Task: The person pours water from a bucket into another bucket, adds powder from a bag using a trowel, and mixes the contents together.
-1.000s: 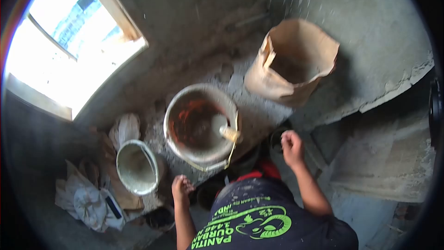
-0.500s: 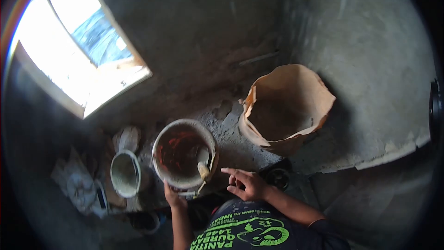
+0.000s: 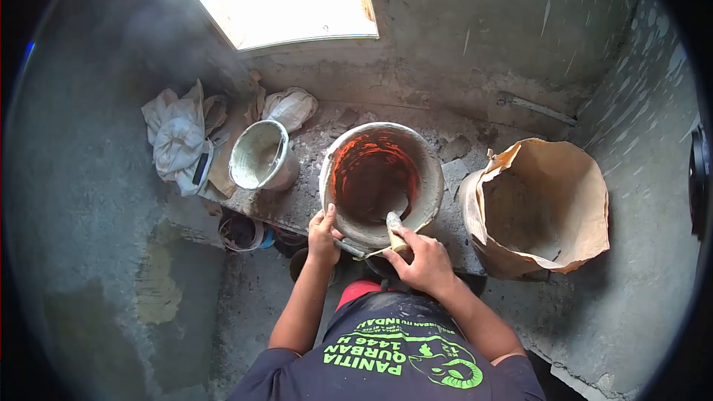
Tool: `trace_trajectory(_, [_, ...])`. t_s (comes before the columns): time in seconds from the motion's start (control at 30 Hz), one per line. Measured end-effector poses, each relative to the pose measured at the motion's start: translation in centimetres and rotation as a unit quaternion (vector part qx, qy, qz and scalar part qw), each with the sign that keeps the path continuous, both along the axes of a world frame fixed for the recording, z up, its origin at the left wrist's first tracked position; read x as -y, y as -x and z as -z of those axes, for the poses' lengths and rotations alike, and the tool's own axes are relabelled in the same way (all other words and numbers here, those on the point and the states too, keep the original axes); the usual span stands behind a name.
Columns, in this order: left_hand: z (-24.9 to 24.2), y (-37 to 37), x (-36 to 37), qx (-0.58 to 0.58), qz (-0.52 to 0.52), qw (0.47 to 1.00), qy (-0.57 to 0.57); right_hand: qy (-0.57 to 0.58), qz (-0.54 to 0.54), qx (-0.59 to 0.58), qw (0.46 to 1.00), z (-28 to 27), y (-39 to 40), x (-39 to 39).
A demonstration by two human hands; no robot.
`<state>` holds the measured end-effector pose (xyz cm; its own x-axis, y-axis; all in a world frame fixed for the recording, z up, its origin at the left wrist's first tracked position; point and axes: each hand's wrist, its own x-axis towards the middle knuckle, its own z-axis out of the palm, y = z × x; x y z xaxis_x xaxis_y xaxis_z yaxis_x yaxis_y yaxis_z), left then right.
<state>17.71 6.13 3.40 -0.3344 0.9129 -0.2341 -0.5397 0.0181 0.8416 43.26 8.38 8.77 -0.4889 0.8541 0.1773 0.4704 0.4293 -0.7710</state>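
A large bucket stands in front of me, crusted pale on the rim and reddish-orange inside, with dark hollow depths. My left hand grips its near-left rim, thumb up against the wall. At the near-right rim, my right hand is wrapped around the pale handle of a trowel. The trowel's greyish blade reaches into the bucket and is mostly in shadow. Along the near rim lies the bucket's bail, partly covered by my hands.
A smaller whitish bucket stands left, near crumpled white sacks and another bundle. A torn-open brown paper sack stands right. Rubble covers the ledge. Below it sits a container. A window is above.
My right hand has gone from pointing beside the bucket to closing around the trowel handle. My left hand stays at the rim. The view has shifted, placing the buckets higher and further right.
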Motion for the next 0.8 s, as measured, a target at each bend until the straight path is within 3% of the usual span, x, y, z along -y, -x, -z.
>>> trace_trajectory(0.1, [-0.4, 0.1, 0.1, -0.021, 0.028, 0.999, 0.019, 0.002, 0.014, 0.018, 1.000, -0.6, -0.1, -0.7])
trace_trajectory(0.17, [-1.0, -0.8, -0.2, 0.020, 0.028, 0.999, 0.008, -0.088, 0.060, 0.050, 0.993, -1.8, -0.2, -1.1])
trace_trajectory(0.27, [0.5, -0.6, -0.9, 0.046, 0.060, 0.997, 0.021, -0.122, 0.109, 0.068, 0.984, -3.9, -1.0, -2.4])
trace_trajectory(0.4, [1.0, -1.5, -2.2, 0.085, 0.056, 0.993, 0.053, -0.155, 0.172, 0.212, 0.950, -4.6, -0.9, -4.7])
trace_trajectory(0.43, [4.9, 0.3, -2.4, 0.071, 0.092, 0.992, 0.054, -0.142, 0.173, 0.260, 0.939, -5.0, -0.5, -5.3])
trace_trajectory(0.5, [5.0, 0.6, -2.8, 0.144, 0.127, 0.980, 0.041, -0.088, 0.141, 0.336, 0.927, -5.4, 0.0, -6.6])
trace_trajectory(0.53, [5.5, -0.2, -3.1, 0.124, 0.087, 0.985, 0.080, -0.078, 0.120, 0.371, 0.918, -5.8, 0.3, -7.0])
trace_trajectory(0.63, [6.1, 0.6, -3.2, 0.116, 0.132, 0.982, 0.066, 0.025, 0.065, 0.438, 0.896, -7.6, 1.8, -8.2])
trace_trajectory(0.67, [8.4, 2.0, -3.4, 0.123, 0.169, 0.976, 0.053, 0.011, 0.072, 0.459, 0.886, -7.4, 2.1, -8.2])
trace_trajectory(0.8, [8.4, 2.6, -3.5, 0.112, 0.157, 0.977, 0.093, 0.027, 0.044, 0.531, 0.846, -8.0, 3.9, -8.0])
